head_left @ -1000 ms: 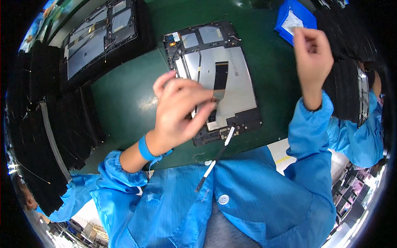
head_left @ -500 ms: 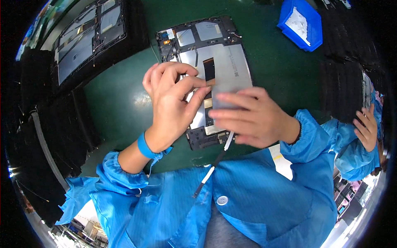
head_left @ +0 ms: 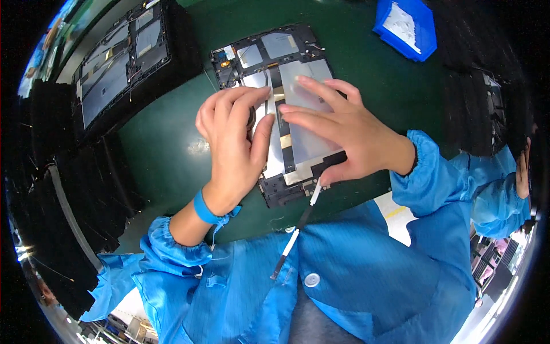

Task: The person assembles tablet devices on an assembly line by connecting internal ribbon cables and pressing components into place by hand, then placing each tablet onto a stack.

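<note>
A tablet-like device body (head_left: 278,198) with a black frame and silver plates lies on the green work surface. A black flat flex cable (head_left: 282,129) with gold-coloured patches runs lengthwise along its middle. My left hand (head_left: 232,132), with a blue wrist strap, hovers at the cable's left side, thumb and forefinger apart and nothing visible between them. My right hand (head_left: 352,129) is spread over the greyish right-hand plate (head_left: 309,137), its fingertips beside the cable. A black-and-white ribbon cable (head_left: 306,215) hangs from the near edge toward my blue coat.
Another similar device body (head_left: 123,63) rests on a black stack at the far left. A blue bin (head_left: 425,28) with white pieces stands at the far right. Black padded material (head_left: 63,189) lines the left side. Another person's hand (head_left: 522,172) shows at the right edge.
My left thumb and forefinger have parted from their pinch at the flex cable, whose upper part now lies flatter. My right hand has spread out and moved farther up the plate.
</note>
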Available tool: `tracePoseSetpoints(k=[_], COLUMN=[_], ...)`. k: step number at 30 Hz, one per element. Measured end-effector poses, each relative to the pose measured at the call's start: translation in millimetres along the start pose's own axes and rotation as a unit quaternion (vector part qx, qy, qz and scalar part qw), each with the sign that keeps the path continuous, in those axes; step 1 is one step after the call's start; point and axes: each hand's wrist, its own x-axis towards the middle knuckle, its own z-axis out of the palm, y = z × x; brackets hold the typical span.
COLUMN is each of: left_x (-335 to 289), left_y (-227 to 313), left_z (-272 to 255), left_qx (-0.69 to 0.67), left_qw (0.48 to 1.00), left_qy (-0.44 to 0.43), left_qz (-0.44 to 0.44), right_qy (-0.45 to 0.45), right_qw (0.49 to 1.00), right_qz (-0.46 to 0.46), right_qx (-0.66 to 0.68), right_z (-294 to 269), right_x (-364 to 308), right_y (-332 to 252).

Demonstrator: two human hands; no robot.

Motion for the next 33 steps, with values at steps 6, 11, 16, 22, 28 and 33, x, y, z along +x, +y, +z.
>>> tracePoseSetpoints(k=[6,11,16,22,28,33], left_x=[-19.7,-39.4,-29.9,-30.3,-29.5,-29.2], left_y=[5.3,19.4,32.0,38.1,35.0,41.3], left_z=[-18.6,-20.8,-12.2,-5.9,-11.6,-12.3], left_qx=[-0.024,-0.02,-0.01,0.082,0.117,-0.02], left_qw=[0.986,0.954,0.946,0.929,0.869,0.94], left_qy=[-0.055,-0.027,0.002,0.043,0.019,-0.009], left_qz=[0.156,0.296,0.323,0.357,0.48,0.339], right_qy=[0.094,0.2,0.22,0.217,0.202,0.408], right_qw=[0.994,0.98,0.97,0.954,0.944,0.879], right_qz=[-0.038,-0.005,0.026,0.073,0.088,0.226], right_qx=[0.031,0.017,0.1,0.194,0.246,0.095], right_z=[22.5,29.0,31.5,17.8,14.5,-25.1], right_x=[-29.9,-32.9,-32.4,-32.5,-31.7,-32.1], right_y=[-28.5,-35.4,-31.7,-35.6,-24.4,23.2])
